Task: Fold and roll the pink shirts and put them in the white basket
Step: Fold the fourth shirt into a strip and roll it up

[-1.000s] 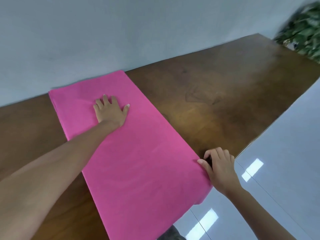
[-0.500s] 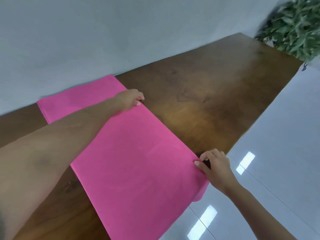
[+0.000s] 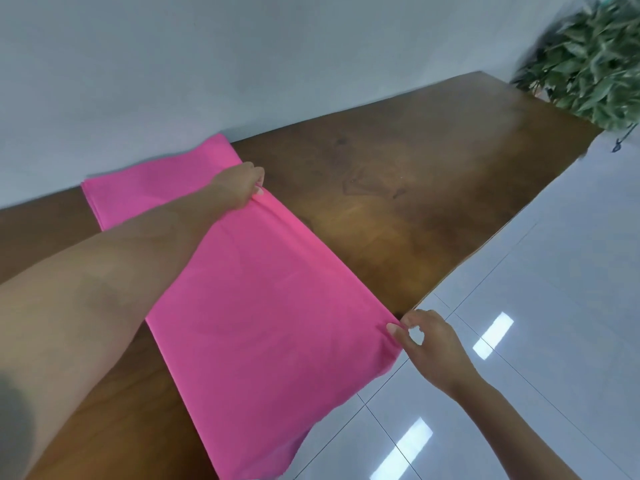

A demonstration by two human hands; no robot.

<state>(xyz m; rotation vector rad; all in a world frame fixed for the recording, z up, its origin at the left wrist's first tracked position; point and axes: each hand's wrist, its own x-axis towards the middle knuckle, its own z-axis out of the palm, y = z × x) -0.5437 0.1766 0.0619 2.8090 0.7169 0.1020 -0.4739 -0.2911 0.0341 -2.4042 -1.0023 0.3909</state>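
Note:
A pink shirt [image 3: 263, 306], folded into a long strip, lies flat across the brown wooden table [image 3: 415, 188], its near end hanging over the table's front edge. My left hand [image 3: 239, 185] reaches across the cloth and pinches its right-hand edge at the far part, raising a small wrinkle. My right hand [image 3: 429, 341] pinches the same edge at the near right corner, by the table's rim. No white basket is in view.
A green leafy plant [image 3: 595, 64] stands beyond the table's far right end. A grey wall runs along the back of the table. Glossy white floor tiles [image 3: 519, 341] lie to the right, below the table edge.
My left hand left the middle of the cloth, where it lay flat, and moved right to pinch the right edge. My right hand stayed at the near right corner.

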